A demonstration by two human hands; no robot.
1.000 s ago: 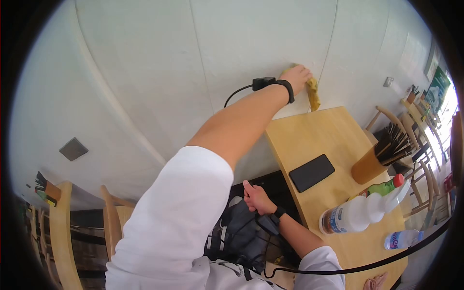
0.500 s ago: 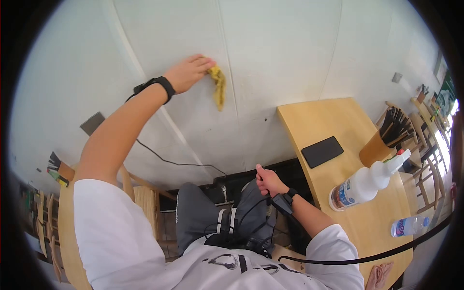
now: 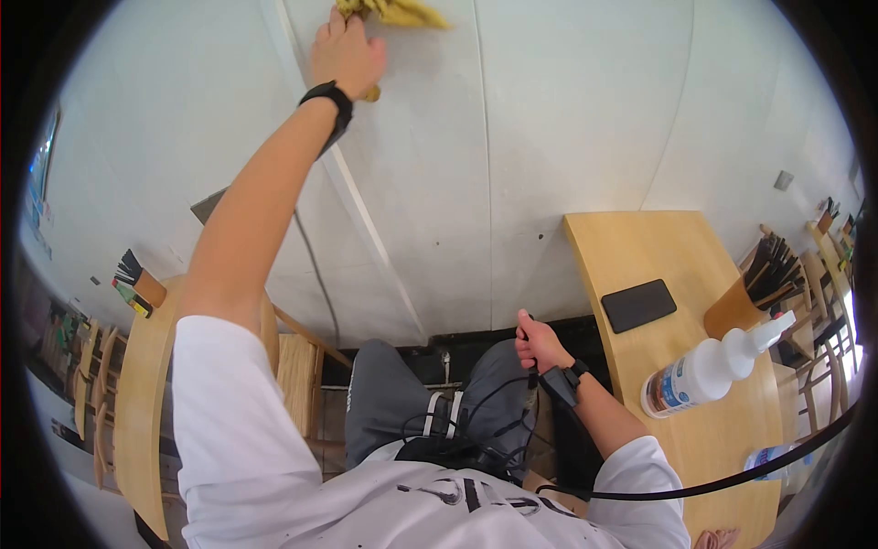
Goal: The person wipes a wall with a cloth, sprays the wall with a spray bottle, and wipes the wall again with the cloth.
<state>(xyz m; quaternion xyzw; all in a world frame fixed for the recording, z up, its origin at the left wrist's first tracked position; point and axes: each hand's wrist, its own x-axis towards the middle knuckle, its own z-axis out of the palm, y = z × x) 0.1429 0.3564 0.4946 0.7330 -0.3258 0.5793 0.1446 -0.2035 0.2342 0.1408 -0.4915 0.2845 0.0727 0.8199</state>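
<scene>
My left hand (image 3: 349,57) is stretched up against the white wall (image 3: 567,110), its fingers closed on a yellow cloth (image 3: 407,12). Part of the cloth hangs out to the right of the fingers, and a small bit shows below the palm. Above my right thigh, my right hand (image 3: 541,346) is closed in a fist with the thumb upward. Black cables (image 3: 529,389) run just below that fist. Whether it grips one of them, I cannot make out.
A wooden table (image 3: 640,247) on the right holds a black phone (image 3: 639,306), a white spray bottle (image 3: 700,377), a chopstick holder (image 3: 734,309) and a plastic bottle (image 3: 773,462). Another table (image 3: 151,393) and a wooden chair (image 3: 297,380) stand left. A thick black cable (image 3: 695,489) crosses lower right.
My left hand has moved up the wall with the yellow cloth. The view has shifted, so the tables appear further right. My right hand stays closed above my lap.
</scene>
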